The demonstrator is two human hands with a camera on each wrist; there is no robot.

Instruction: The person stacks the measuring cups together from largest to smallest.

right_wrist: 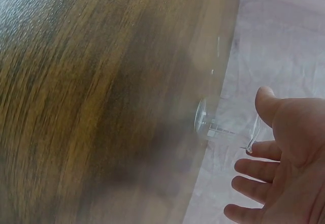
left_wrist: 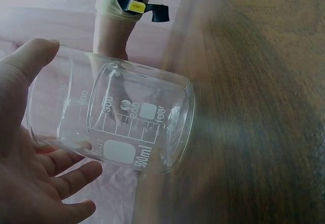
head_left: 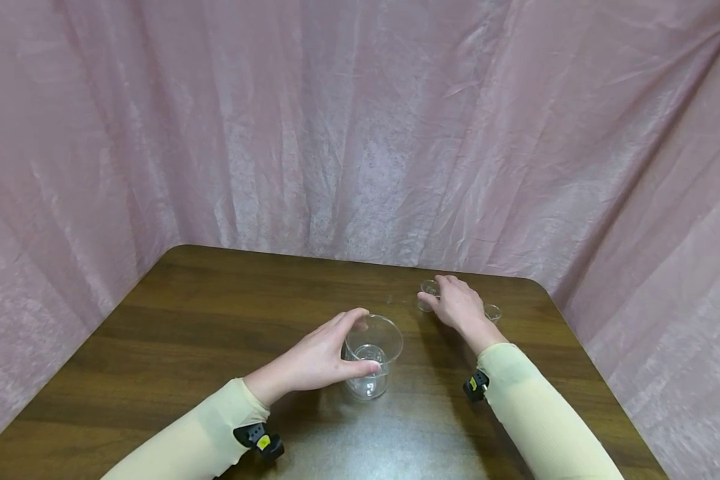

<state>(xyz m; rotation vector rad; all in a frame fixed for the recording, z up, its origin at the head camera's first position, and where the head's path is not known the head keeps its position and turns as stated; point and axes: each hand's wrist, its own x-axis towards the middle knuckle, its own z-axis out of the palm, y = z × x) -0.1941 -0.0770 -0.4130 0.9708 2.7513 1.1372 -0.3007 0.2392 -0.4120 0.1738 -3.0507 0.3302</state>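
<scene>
A large clear glass beaker (head_left: 390, 340) marked 500 ml stands upright on the table, with a smaller glass beaker (head_left: 369, 353) nested inside it. My left hand (head_left: 321, 357) holds the large beaker near its rim, thumb (left_wrist: 43, 51) on one side and fingers on the other. At the back right, my right hand (head_left: 459, 308) is at a small glass beaker (right_wrist: 223, 125) that stands upright. Its thumb and forefinger lie on either side of that beaker's rim, and the other fingers (right_wrist: 251, 188) are loosely spread.
Another small glass vessel (head_left: 493, 312) stands just right of my right hand, partly hidden by it. The brown wooden table (head_left: 216, 320) ends at its far edge in front of a pink curtain (head_left: 336, 133), which also hangs along both sides.
</scene>
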